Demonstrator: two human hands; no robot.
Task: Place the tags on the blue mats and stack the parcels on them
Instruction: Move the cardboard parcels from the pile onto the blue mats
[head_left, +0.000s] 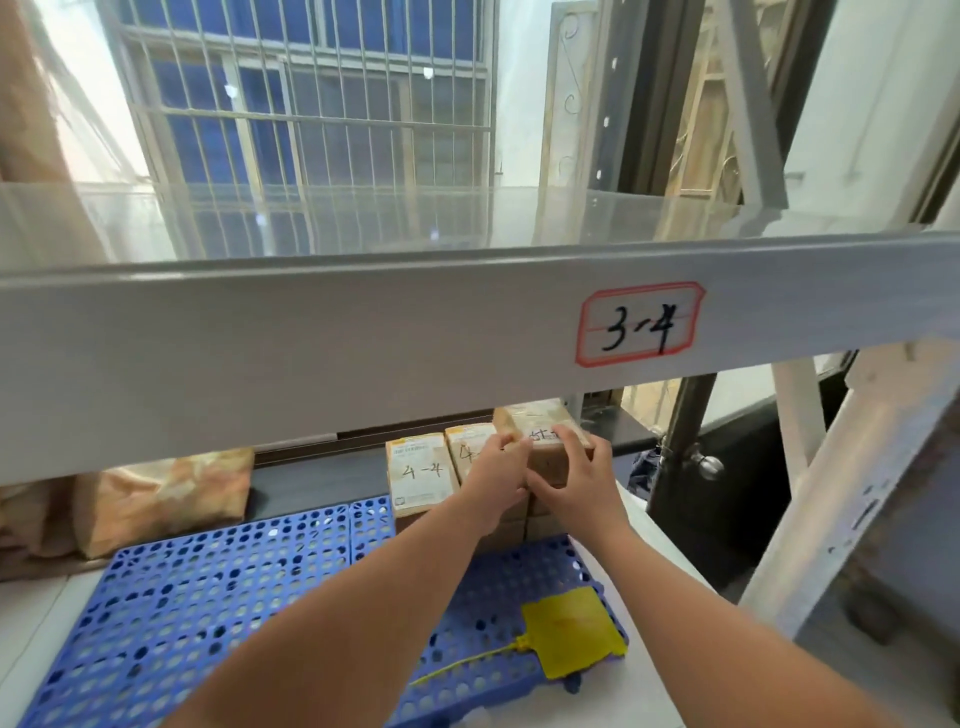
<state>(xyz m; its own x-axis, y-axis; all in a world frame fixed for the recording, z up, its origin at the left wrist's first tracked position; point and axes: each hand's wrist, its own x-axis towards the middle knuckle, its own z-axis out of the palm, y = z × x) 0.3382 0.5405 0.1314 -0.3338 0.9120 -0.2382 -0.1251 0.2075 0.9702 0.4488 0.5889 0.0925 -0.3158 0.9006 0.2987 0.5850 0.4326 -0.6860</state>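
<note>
nearest you, on the white lower shelf (31, 623), lie the blue mats (208, 587), perforated panels side by side, running from the left toward the right. a yellow tag (571, 631) lies flat on the right-hand mat near its front corner, its thin yellow tail trailing left across the holes. your forearms cross above the mats, reaching away from you.

further in, at the back edge of the mats, parcels stand in a cluster. your left hand (493, 480) and right hand (576, 480) close on the top brown parcel (540, 423) from either side, fingers curled over its upper edge, thumbs down the near face; it sits atop other brown boxes whose lower fronts show between your wrists. handwriting on its top is partly covered, unreadable. just left of it, touching, stands a parcel marked "4-4" (421, 480), with another parcel (467, 447) between the two, its marking half hidden by your left hand.

far left, a crumpled tan bag (161, 499) rests against the back of the shelf, well apart from the parcels.

above all this runs the grey shelf beam (311, 358), carrying a red-bordered label "3-4" (641, 325). beyond, a barred window (311, 130) and a door knob (709, 465) at right.
</note>
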